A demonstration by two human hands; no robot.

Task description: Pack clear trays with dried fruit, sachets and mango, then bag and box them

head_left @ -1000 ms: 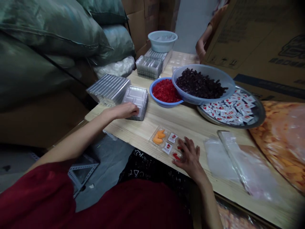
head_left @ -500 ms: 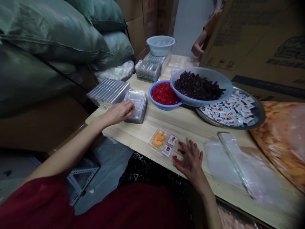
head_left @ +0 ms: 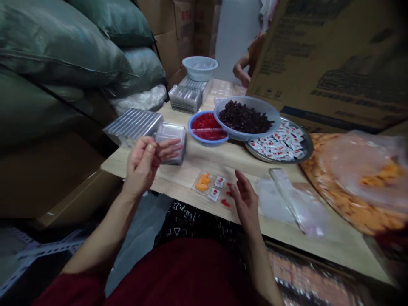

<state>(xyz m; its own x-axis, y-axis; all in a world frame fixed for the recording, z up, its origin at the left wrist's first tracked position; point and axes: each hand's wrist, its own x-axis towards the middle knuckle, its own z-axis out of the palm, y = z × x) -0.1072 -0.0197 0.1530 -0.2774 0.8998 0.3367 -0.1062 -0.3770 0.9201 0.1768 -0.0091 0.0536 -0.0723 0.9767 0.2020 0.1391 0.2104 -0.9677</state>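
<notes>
Near the front edge of the bench (head_left: 204,159), the clear tray (head_left: 211,183) lies flat, with orange pieces (head_left: 202,182) in its left end, white sachets (head_left: 214,194) in the middle and red pieces (head_left: 225,203) toward your right hand (head_left: 245,199). That hand's grip is loose, thumb and fingers apart, and nothing shows in it; whether a fingertip touches the tray, you cannot tell from this angle. Your left hand (head_left: 143,163) is raised before the stack of trays (head_left: 172,131), thumb and forefinger close together, the other fingers stretched out. Whether that grip has hold of thin clear plastic is too blurred to tell.

The main risk is probably the edge: the tray looks light, so a brush from your right wrist could slide it toward your lap and jumble the loose pieces. Your right fingers are also close enough to the red pieces to nudge them out of place. On the left, a careless sweep could topple the stack, or nested trays could cling together. Farther back, the bowl of dark pieces (head_left: 237,135) overlaps the blue bowl (head_left: 208,142) and the metal pan (head_left: 306,148), so knocking one might tip another and mix their contents.
</notes>
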